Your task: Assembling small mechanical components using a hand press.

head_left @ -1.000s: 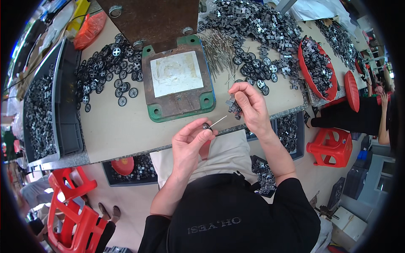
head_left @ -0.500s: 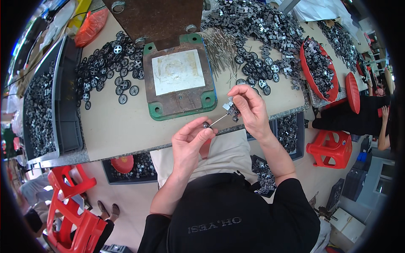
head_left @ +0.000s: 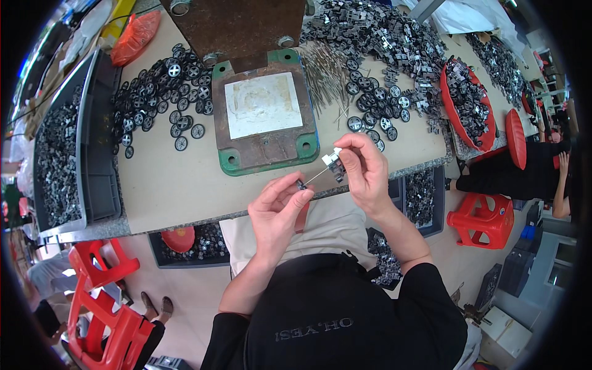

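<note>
My left hand [head_left: 271,216] pinches a small black wheel [head_left: 301,185] between thumb and fingers above the table's near edge. From the wheel a thin metal axle [head_left: 316,176] runs up and right to a small grey-and-black plastic part [head_left: 335,166] with a bright, pale top. My right hand [head_left: 365,179] grips that part by its right side with thumb and forefinger. How far the axle goes into the part is hidden. Beyond both hands lies a press base plate [head_left: 265,151] with green corners and a white pad [head_left: 262,106].
Wheels with silver hubs [head_left: 176,92] lie left of the press; more wheels [head_left: 379,102] sit to its right beside loose metal axles [head_left: 324,71]. Plastic parts [head_left: 370,31] heap at the back right, near a filled red tray [head_left: 449,111]. A grey crate [head_left: 98,179] stands far left; red stools [head_left: 481,219] flank me.
Both hands have shifted slightly left, keeping hold of the wheel and the plastic part. The part has tilted a little, and its top now looks brighter.
</note>
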A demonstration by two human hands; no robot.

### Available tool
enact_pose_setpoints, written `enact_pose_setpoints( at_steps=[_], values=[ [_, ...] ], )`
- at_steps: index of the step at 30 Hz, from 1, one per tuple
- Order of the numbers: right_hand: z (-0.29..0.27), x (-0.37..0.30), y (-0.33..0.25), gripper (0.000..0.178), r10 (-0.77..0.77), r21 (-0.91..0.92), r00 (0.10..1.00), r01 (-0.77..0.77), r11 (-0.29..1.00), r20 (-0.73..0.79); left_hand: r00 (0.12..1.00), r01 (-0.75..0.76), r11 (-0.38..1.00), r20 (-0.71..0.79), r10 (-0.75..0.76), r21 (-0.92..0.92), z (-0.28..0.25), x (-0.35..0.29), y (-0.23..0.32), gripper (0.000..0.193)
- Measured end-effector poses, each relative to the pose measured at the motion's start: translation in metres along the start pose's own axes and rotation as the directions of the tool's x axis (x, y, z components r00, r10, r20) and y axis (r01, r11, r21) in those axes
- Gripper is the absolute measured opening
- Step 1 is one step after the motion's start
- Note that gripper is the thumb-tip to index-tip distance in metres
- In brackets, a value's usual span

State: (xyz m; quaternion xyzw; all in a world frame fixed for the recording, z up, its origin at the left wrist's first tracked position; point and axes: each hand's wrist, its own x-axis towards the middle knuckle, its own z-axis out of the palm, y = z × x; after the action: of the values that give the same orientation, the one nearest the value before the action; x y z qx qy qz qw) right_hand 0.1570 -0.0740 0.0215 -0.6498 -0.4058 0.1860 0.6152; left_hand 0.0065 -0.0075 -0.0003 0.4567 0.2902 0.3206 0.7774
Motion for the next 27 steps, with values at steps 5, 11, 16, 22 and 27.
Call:
enact_pose_setpoints(
  at_steps=[5,11,16,22,27],
  values=[
    [-0.002,-0.005,0.006,0.012,-0.109,0.093,0.991,0.101,0.991,0.083,0.994,0.099,0.994,-0.030,-0.100,-0.043,-0.007,0.000,0.005,0.028],
    [0.003,-0.008,0.004,0.014,-0.141,0.134,0.988,0.133,0.982,0.054,0.997,0.079,0.995,0.026,-0.077,-0.062,-0.006,0.001,-0.001,0.028],
    [0.005,-0.012,0.006,0.013,-0.201,0.082,0.980,0.200,0.976,0.009,0.985,0.175,0.975,0.034,-0.172,-0.139,-0.002,-0.001,0.002,0.031],
    [0.014,-0.019,0.010,0.015,-0.104,0.146,0.989,0.119,0.982,-0.105,0.971,0.238,0.944,0.026,-0.239,-0.230,0.000,-0.002,0.010,0.034],
    [0.012,-0.024,0.009,0.019,0.109,0.292,0.989,-0.076,0.953,-0.099,0.996,-0.087,0.994,-0.006,0.088,0.070,0.006,-0.010,0.005,0.032]
  ],
)
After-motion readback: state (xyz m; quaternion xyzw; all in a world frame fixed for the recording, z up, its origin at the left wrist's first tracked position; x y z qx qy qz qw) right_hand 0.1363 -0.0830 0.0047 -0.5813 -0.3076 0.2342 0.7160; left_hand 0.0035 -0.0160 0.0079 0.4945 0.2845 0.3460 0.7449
